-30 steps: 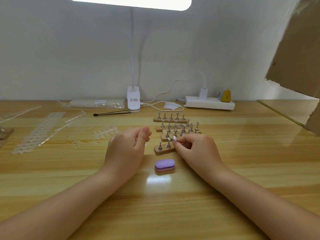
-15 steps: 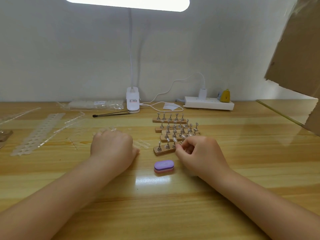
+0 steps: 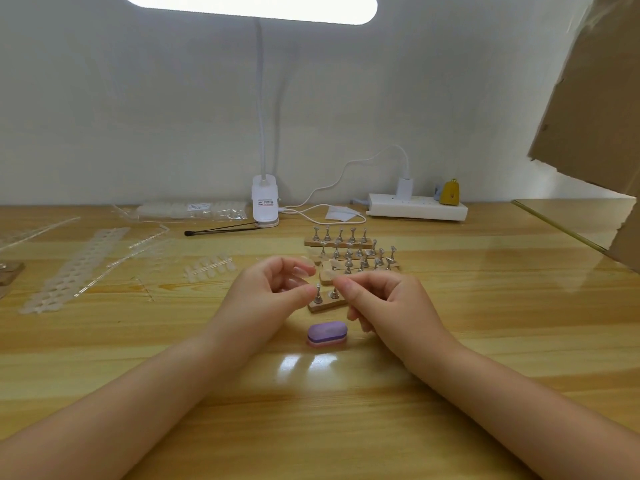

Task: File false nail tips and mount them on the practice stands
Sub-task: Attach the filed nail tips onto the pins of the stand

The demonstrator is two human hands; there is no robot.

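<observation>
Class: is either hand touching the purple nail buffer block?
Apart. The head view shows bare table between the buffer block and both the left hand and right hand.

Our home craft desk (image 3: 485,341): clip lamp (image 3: 265,202), power strip (image 3: 417,210) (charger plugged in), bare wall, cardboard (image 3: 595,98).

- The left hand (image 3: 266,299) is raised, its fingers (image 3: 298,271) loosely curled, thumb towards the right hand.
- The right hand (image 3: 391,306) is raised, its fingers curled with forefinger and thumb pinched together.
</observation>
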